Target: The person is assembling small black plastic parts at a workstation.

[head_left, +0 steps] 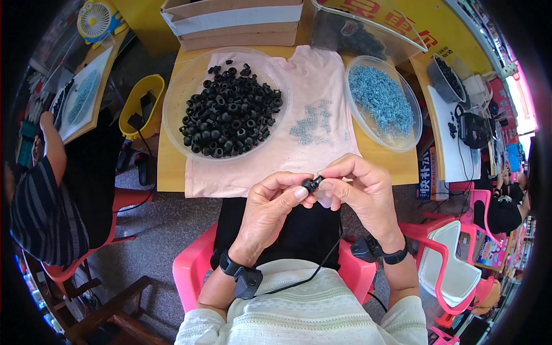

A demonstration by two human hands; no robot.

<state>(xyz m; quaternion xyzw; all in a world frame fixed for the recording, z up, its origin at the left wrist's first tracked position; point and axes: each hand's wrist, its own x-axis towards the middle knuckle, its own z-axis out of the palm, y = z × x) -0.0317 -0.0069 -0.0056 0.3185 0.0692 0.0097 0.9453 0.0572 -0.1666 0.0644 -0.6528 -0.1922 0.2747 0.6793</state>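
A small black cap-like part (pixel 311 184) is pinched between the fingertips of both hands, just off the table's front edge. My left hand (pixel 269 200) grips its rounded side with thumb and forefinger. From the other side my right hand (pixel 363 192) closes its thumb and fingers on the narrower end. A pale, translucent patch shows beneath the right fingertips; I cannot tell what it is. Beyond the hands, a round clear tray (pixel 172 129) holds a heap of similar black parts (pixel 230 112). Small clear-blue pieces (pixel 313 123) lie scattered on the pink cloth (pixel 230 177).
An oval clear tray (pixel 415 129) of blue pieces stands at the right of the table. Behind are a cardboard box (pixel 236 26) and a clear bin (pixel 362 37). A yellow basket (pixel 129 112) sits at the left. Another person (pixel 49 201) works at the far left.
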